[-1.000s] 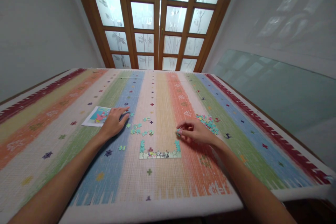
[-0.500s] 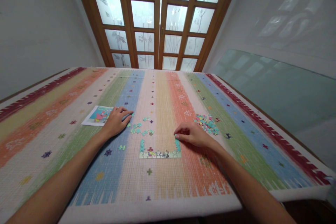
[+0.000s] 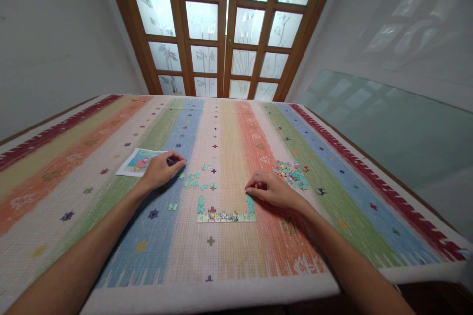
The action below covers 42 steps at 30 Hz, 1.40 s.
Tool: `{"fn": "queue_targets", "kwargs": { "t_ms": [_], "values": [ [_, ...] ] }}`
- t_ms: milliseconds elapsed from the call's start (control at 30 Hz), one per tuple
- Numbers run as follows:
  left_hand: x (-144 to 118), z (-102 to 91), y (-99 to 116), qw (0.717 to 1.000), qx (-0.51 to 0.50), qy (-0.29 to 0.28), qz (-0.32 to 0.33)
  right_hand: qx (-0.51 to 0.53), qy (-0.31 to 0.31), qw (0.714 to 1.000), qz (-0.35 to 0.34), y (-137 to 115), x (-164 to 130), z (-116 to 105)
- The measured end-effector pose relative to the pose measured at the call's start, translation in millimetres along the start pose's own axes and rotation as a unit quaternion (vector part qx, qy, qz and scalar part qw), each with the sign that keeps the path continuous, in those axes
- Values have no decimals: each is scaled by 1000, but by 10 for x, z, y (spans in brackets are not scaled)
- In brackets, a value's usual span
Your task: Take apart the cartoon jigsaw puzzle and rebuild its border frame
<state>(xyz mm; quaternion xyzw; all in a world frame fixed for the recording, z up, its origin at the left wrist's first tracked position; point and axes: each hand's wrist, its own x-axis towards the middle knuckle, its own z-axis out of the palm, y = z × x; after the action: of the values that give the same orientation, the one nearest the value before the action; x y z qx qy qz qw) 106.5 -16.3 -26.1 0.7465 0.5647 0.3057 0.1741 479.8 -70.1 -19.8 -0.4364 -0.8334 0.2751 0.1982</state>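
Right hand [image 3: 271, 191] curled palm down, fingertips [image 3: 250, 190] pressed at the top of the right arm of the puzzle frame [image 3: 225, 212]; impossible to tell whether a piece sits under them. Left hand [image 3: 159, 170] loosely curled, fingertips pinched together on the cloth at the near right corner of the reference picture [image 3: 139, 162]; too small to tell if anything is pinched there. Puzzle frame lying flat on the striped tablecloth [image 3: 236, 256], between the two forearms: a joined bottom row with short teal arms rising at each end. Loose teal pieces [image 3: 197, 181] scattered just beyond the frame, between the hands. Larger heap of pieces [image 3: 291, 173] just beyond the right hand, on the orange and green stripes. Wooden door with frosted glass panes [image 3: 225, 29] past the far table edge.
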Motion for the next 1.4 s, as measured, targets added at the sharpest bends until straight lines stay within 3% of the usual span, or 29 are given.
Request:
{"fn": "queue_targets", "kwargs": {
  "t_ms": [133,267,367,500,667,1000,1400],
  "values": [
    [-83,-66,193,994,-75,-67,35,-1,-3,1000,3,-1,3,-1],
    [-205,-57,421,972,-74,-197,108,3,-3,1000,4,-1,0,0],
    [-276,-17,527,956,-57,-250,142,2,-5,1000,7,-5,-2,7],
    [-313,32,560,955,-7,-252,157,-3,-4,1000,8,-8,0,17],
    [-295,67,504,965,33,-205,157,-9,-6,1000,5,-15,6,15],
    [-305,116,488,971,-106,-212,43,-9,-8,1000,3,-10,-3,16],
    [-318,93,551,968,-70,-232,69,-18,-15,1000,5,-25,1,2]
  ]
}}
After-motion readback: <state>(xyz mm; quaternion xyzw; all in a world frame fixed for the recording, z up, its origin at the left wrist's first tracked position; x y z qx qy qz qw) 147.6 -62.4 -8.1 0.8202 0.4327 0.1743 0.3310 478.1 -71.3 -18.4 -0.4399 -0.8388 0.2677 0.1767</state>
